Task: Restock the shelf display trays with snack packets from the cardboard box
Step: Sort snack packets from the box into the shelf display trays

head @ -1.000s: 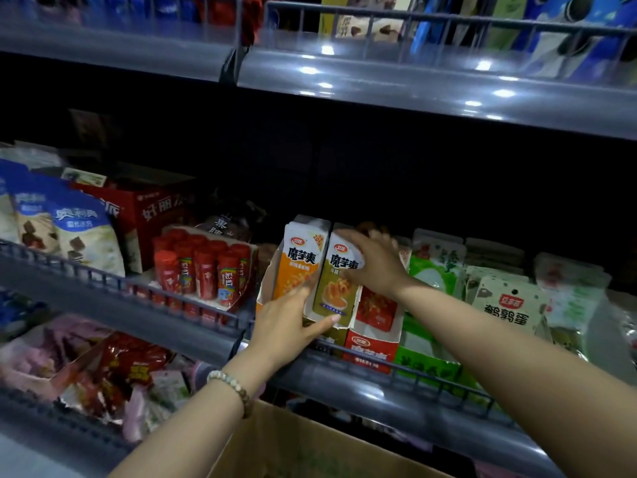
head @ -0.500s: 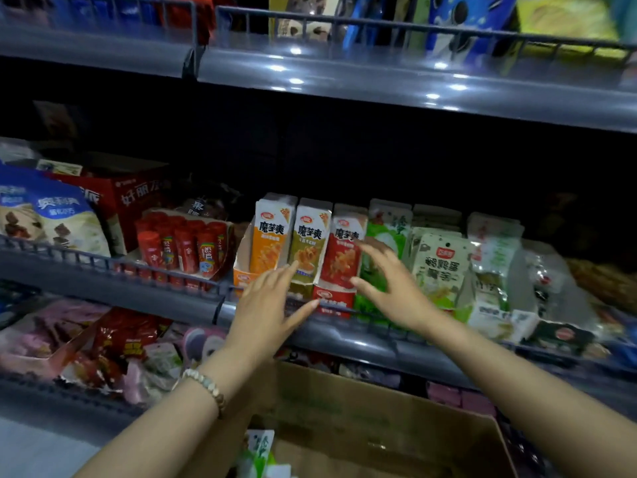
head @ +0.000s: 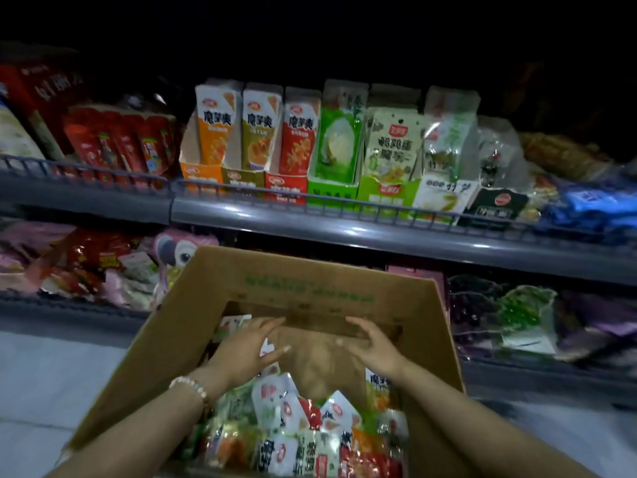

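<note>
Aisle: dim shop aisle with a pale floor, where a long grey metal shelf with a low wire rail runs across in front of a person bending over their stock.
Display trays: open-fronted card trays stand in a row behind the rail. The orange tray, olive tray and red tray each show upright packets, and the green trays to their right are stocked too.
Box: a large brown cardboard box sits with its flaps open below the shelf edge, in front of the crowded lower shelf.
Snack packets: a loose heap of white, red, green and orange foil snack packets fills the near half of the box. The far half shows bare brown card.
Left hand: the left hand, with a pale bead bracelet at the wrist, is inside the box. Its fingers are spread and straight over a few packets at the far left, and it holds nothing.
Right hand: the right hand is also inside the box, fingers splayed and lightly bent over the bare card, and it is empty.
Done so far: by the look of it, the three trays at the left of the row are full at the front. How deep the stock goes cannot be seen.
Still to do: plenty of packets remain in the box. The likely next job is to gather a matching handful and carry it up to whichever tray is short.
</note>
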Demonstrator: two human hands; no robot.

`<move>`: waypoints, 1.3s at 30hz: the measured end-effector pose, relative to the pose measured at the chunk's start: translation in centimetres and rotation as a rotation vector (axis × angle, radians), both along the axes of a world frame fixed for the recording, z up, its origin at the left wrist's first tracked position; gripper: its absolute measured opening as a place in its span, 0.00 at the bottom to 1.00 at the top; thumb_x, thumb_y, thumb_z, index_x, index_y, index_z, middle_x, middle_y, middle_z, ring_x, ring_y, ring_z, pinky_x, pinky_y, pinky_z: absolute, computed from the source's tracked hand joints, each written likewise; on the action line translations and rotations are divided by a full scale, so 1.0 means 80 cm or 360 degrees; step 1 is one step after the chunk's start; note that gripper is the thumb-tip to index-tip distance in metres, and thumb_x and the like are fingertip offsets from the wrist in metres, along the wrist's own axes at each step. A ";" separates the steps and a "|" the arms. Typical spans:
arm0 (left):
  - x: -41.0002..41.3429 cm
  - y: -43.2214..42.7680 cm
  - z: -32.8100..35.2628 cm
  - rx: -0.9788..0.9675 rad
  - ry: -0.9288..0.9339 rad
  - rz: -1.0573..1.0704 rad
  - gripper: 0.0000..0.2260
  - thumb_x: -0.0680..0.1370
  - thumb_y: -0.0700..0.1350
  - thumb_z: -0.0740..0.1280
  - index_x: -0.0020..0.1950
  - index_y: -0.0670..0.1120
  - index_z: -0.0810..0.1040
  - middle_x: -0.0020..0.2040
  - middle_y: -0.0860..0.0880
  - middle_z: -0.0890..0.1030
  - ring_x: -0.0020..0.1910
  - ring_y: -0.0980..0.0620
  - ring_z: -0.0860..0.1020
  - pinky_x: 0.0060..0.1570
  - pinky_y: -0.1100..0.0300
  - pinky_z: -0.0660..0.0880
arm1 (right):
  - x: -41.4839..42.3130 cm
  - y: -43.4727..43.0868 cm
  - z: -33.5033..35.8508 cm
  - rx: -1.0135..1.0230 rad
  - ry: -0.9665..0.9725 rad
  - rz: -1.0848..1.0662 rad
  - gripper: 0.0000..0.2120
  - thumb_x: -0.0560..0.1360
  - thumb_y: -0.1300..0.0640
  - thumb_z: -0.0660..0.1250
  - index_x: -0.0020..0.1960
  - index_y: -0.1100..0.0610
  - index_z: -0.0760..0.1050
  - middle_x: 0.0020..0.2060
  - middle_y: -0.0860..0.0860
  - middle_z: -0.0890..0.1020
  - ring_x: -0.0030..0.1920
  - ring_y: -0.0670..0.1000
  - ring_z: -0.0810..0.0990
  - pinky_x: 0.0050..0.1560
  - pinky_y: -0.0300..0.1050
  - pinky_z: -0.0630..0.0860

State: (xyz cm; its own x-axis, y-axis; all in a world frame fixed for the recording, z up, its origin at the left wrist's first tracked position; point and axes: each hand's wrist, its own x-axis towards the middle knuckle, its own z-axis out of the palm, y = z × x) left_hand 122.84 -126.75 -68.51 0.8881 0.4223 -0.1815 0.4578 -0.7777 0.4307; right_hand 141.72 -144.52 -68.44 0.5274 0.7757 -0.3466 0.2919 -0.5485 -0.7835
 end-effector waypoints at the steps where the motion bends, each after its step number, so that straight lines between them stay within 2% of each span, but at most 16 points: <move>1: -0.001 0.001 -0.015 -0.0110 0.0121 0.0015 0.55 0.57 0.82 0.37 0.75 0.53 0.60 0.73 0.53 0.65 0.69 0.51 0.67 0.66 0.58 0.65 | -0.004 -0.001 -0.012 -0.0079 0.0093 -0.0020 0.25 0.75 0.51 0.68 0.70 0.55 0.65 0.70 0.51 0.66 0.68 0.51 0.67 0.61 0.33 0.68; 3: -0.003 0.003 -0.037 -0.0278 0.0363 0.0065 0.56 0.55 0.83 0.42 0.76 0.52 0.59 0.75 0.51 0.63 0.72 0.51 0.64 0.69 0.58 0.63 | -0.013 -0.001 -0.034 -0.0238 0.0297 -0.0064 0.23 0.76 0.51 0.66 0.68 0.59 0.66 0.66 0.49 0.69 0.66 0.52 0.70 0.55 0.28 0.70; 6: -0.004 0.001 -0.061 -0.0563 0.0594 0.0119 0.40 0.71 0.71 0.57 0.76 0.49 0.58 0.75 0.49 0.62 0.73 0.50 0.62 0.70 0.58 0.62 | -0.027 -0.003 -0.070 -0.0432 0.0366 -0.0007 0.22 0.76 0.48 0.66 0.64 0.61 0.72 0.63 0.55 0.75 0.63 0.53 0.73 0.64 0.42 0.68; 9: -0.010 0.001 -0.078 -0.0633 0.0738 -0.0010 0.44 0.68 0.72 0.60 0.76 0.47 0.58 0.76 0.48 0.60 0.73 0.50 0.61 0.70 0.59 0.59 | -0.041 -0.006 -0.102 -0.0527 0.0391 0.0086 0.19 0.70 0.44 0.71 0.53 0.56 0.78 0.56 0.50 0.78 0.58 0.49 0.76 0.62 0.43 0.72; 11: -0.013 0.002 -0.087 -0.0548 0.0735 -0.0038 0.43 0.70 0.69 0.64 0.76 0.46 0.58 0.76 0.47 0.60 0.74 0.50 0.61 0.70 0.60 0.58 | -0.048 -0.003 -0.111 -0.0542 0.0416 0.0178 0.16 0.66 0.44 0.76 0.47 0.52 0.79 0.56 0.47 0.77 0.57 0.48 0.76 0.57 0.40 0.75; 14: -0.012 0.003 -0.093 -0.0536 0.0718 -0.0037 0.35 0.72 0.63 0.67 0.74 0.47 0.63 0.74 0.49 0.64 0.73 0.49 0.63 0.70 0.58 0.60 | -0.053 0.004 -0.110 -0.0511 0.0457 0.0306 0.15 0.64 0.48 0.78 0.46 0.51 0.79 0.58 0.49 0.78 0.58 0.50 0.77 0.56 0.45 0.78; 16: -0.009 -0.001 -0.093 -0.0586 0.0692 -0.0055 0.27 0.71 0.65 0.68 0.63 0.50 0.76 0.66 0.52 0.73 0.67 0.50 0.70 0.65 0.57 0.67 | -0.059 0.005 -0.113 -0.0485 0.0462 0.0381 0.18 0.65 0.49 0.78 0.51 0.51 0.78 0.58 0.49 0.78 0.56 0.50 0.78 0.54 0.45 0.79; 18: -0.007 -0.007 -0.094 -0.0635 0.0659 -0.0081 0.21 0.71 0.64 0.69 0.56 0.51 0.81 0.59 0.52 0.78 0.60 0.52 0.75 0.61 0.57 0.70 | -0.069 0.003 -0.122 -0.0473 0.0364 0.0363 0.22 0.65 0.48 0.77 0.55 0.50 0.75 0.59 0.47 0.75 0.57 0.49 0.77 0.55 0.42 0.76; 20: -0.006 -0.013 -0.098 -0.0654 0.0650 -0.0123 0.19 0.71 0.62 0.69 0.54 0.50 0.81 0.57 0.52 0.80 0.57 0.52 0.76 0.60 0.55 0.72 | -0.075 0.000 -0.131 -0.0418 0.0282 0.0277 0.17 0.65 0.46 0.77 0.48 0.49 0.76 0.55 0.46 0.77 0.55 0.47 0.76 0.54 0.41 0.74; 23: -0.005 -0.020 -0.098 -0.0622 0.0655 -0.0152 0.16 0.72 0.59 0.70 0.52 0.50 0.82 0.55 0.50 0.80 0.55 0.51 0.77 0.58 0.54 0.73 | -0.075 -0.005 -0.139 -0.0424 0.0258 0.0305 0.07 0.66 0.49 0.77 0.36 0.48 0.80 0.38 0.46 0.82 0.42 0.46 0.80 0.44 0.41 0.75; 25: -0.006 -0.021 -0.097 -0.0662 0.0644 -0.0151 0.14 0.73 0.58 0.70 0.51 0.49 0.82 0.55 0.50 0.80 0.55 0.52 0.76 0.58 0.55 0.73 | -0.072 -0.008 -0.140 -0.0452 0.0251 0.0304 0.07 0.66 0.51 0.77 0.40 0.53 0.85 0.40 0.51 0.85 0.41 0.48 0.82 0.42 0.40 0.76; 28: -0.006 -0.021 -0.094 -0.0730 0.0606 -0.0139 0.13 0.73 0.54 0.71 0.52 0.49 0.83 0.55 0.51 0.81 0.55 0.53 0.77 0.58 0.58 0.72 | -0.071 -0.010 -0.140 -0.0481 0.0282 0.0256 0.12 0.66 0.52 0.77 0.46 0.57 0.85 0.43 0.54 0.86 0.42 0.50 0.82 0.43 0.41 0.77; 31: -0.008 -0.021 -0.100 -0.0769 0.0541 -0.0066 0.11 0.73 0.54 0.71 0.51 0.50 0.83 0.54 0.51 0.82 0.54 0.53 0.77 0.58 0.59 0.73 | -0.071 -0.013 -0.140 -0.0481 0.0375 0.0148 0.05 0.66 0.53 0.78 0.38 0.53 0.83 0.36 0.51 0.84 0.37 0.47 0.80 0.40 0.40 0.76; 33: -0.014 -0.024 -0.103 -0.0769 0.0397 -0.0007 0.06 0.73 0.54 0.71 0.48 0.55 0.81 0.53 0.53 0.81 0.55 0.53 0.77 0.58 0.58 0.73 | -0.074 -0.013 -0.135 -0.0425 0.0424 0.0076 0.06 0.67 0.53 0.77 0.39 0.53 0.82 0.38 0.52 0.84 0.37 0.46 0.79 0.40 0.40 0.77; 36: -0.019 -0.033 -0.098 -0.0697 0.0077 0.0138 0.14 0.69 0.55 0.74 0.49 0.55 0.74 0.52 0.56 0.78 0.55 0.55 0.76 0.55 0.58 0.73 | -0.077 -0.007 -0.108 -0.0260 0.0556 -0.0099 0.10 0.71 0.54 0.74 0.49 0.58 0.80 0.40 0.52 0.83 0.32 0.42 0.79 0.32 0.36 0.77; 39: -0.009 -0.036 -0.068 -0.0701 -0.0246 0.0416 0.29 0.65 0.53 0.77 0.59 0.52 0.65 0.57 0.55 0.71 0.56 0.53 0.75 0.51 0.59 0.75 | -0.065 0.001 -0.069 0.0032 0.0649 -0.0311 0.11 0.72 0.53 0.72 0.50 0.60 0.79 0.43 0.52 0.84 0.42 0.46 0.82 0.31 0.35 0.76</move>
